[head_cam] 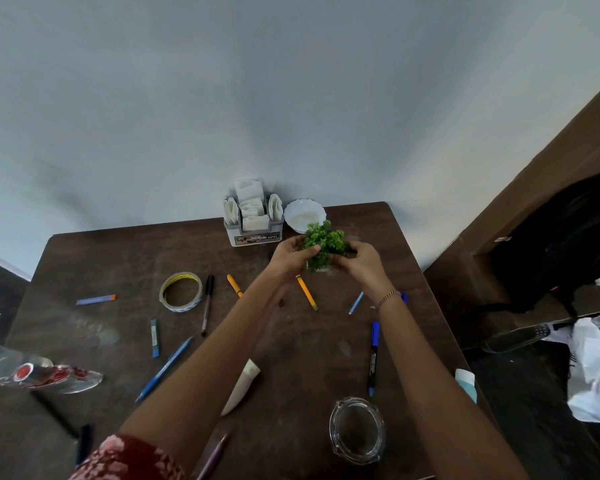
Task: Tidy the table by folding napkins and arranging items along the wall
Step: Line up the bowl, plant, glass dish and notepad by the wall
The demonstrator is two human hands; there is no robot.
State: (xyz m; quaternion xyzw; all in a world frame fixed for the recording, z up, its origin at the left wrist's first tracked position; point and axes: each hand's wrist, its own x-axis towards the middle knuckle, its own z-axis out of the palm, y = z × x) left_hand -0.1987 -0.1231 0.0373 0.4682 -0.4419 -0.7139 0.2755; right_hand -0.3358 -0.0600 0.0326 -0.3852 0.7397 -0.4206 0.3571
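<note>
Plainly, the left hand (288,256) and right hand (361,261) both clasped the small green plant (323,240) at the table's (118,258) far right, just beside the white bowl (303,214). Pushed carelessly toward the wall, its leaves might knock that bowl or the napkin holder (253,233). Counted: one plant, one bowl, one holder, one tape roll (182,308).

Just beyond the grip of the left hand (291,258) and right hand (359,259) on the small green leafy plant (324,242), a white scalloped ceramic bowl (302,213) blocks the way to the wall. A grey plastic napkin holder (253,233) stands beyond-left. Right of the grip, the dark brown wooden table (378,230) lies open to its edge; on the near side, a yellow-orange pencil (307,293) and a light blue stick (355,303) lie between the forearms.
</note>
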